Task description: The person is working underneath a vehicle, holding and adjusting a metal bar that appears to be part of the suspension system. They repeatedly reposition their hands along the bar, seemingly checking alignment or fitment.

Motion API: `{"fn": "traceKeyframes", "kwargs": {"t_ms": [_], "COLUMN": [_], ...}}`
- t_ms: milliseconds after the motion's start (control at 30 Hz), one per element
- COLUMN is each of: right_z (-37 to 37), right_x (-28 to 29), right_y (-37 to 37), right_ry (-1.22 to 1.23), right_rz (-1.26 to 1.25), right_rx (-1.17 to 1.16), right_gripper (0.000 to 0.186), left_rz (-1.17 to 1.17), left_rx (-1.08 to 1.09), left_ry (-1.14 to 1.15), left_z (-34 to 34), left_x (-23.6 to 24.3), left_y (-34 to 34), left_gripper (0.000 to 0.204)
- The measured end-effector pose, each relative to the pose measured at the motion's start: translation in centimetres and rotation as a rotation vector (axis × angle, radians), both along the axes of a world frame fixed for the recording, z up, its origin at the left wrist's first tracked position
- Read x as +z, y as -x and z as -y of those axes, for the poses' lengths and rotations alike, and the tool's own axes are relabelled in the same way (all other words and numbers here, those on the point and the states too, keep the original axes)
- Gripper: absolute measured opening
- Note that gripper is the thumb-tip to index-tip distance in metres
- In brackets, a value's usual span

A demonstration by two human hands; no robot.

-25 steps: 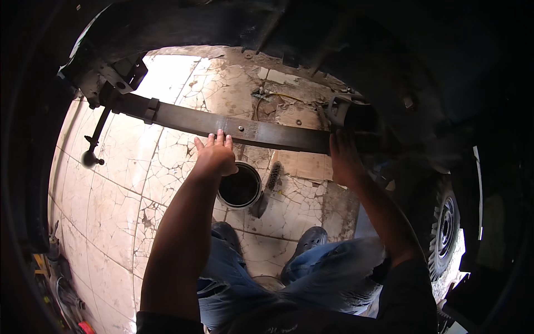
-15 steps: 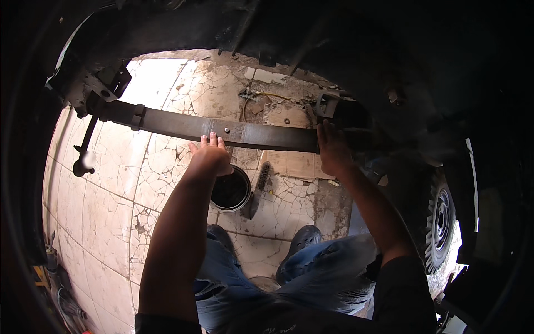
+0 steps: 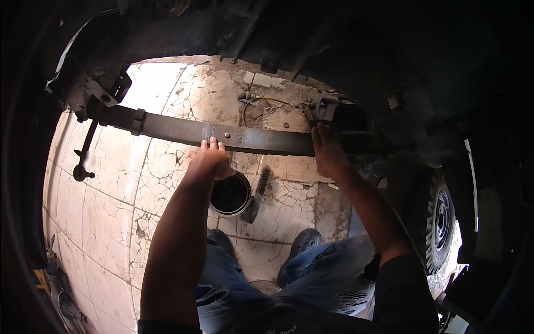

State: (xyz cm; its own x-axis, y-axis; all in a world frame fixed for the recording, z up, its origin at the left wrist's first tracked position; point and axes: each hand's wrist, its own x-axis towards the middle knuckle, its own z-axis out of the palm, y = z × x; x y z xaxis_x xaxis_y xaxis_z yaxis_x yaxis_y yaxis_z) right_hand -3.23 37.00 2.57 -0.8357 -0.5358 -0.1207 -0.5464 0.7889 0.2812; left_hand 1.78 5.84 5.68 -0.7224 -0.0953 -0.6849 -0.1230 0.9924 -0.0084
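A long dark steel leaf spring (image 3: pixel 178 127) stretches across in front of me, with a bolt head (image 3: pixel 227 136) near its middle and a clamp band (image 3: pixel 138 121) toward its left end. My left hand (image 3: pixel 209 161) holds its near edge just left of the bolt, fingertips over the edge. Farther right, my right hand (image 3: pixel 329 151) grips the spring near a shadowed mount, fingers across its face. The thumb of that hand and the spring's right end are hidden.
Dark vehicle bodywork (image 3: pixel 183 33) surrounds the spring. A rod with a ball end (image 3: pixel 82 171) hangs at left. On the cracked tile floor stand a round open can (image 3: pixel 230 210) and a wire brush (image 3: pixel 260 189); cardboard (image 3: pixel 286 165) lies beyond. A wheel (image 3: pixel 440 220) is at right.
The leaf spring has come slightly nearer to me at its middle. My right hand has shifted a little left; my left hand stays at about the same place beside the bolt.
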Motion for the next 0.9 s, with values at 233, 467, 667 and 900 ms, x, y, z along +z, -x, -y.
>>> {"fn": "traceKeyframes", "kwargs": {"t_ms": [233, 467, 667, 900], "right_z": [-0.5, 1.0, -0.9, 1.1], "right_x": [0.2, 1.4, 0.1, 1.6], "right_y": [-2.3, -1.9, -1.3, -2.6], "right_ry": [0.033, -0.145, -0.052, -0.112], "right_rz": [0.019, 0.007, -0.107, 0.080], "right_rx": [0.094, 0.026, 0.170, 0.026], "right_gripper": [0.076, 0.070, 0.071, 0.082], "left_rz": [0.011, -0.008, -0.048, -0.063], "left_rx": [-0.035, -0.018, -0.087, -0.106], "left_ry": [-0.057, -0.043, -0.101, -0.125], "left_z": [1.5, 0.8, 2.5, 2.2], "left_x": [0.3, -0.7, -1.7, -0.9], "left_y": [-0.5, 0.0, -0.3, -0.4], "left_gripper": [0.091, 0.093, 0.094, 0.096]}}
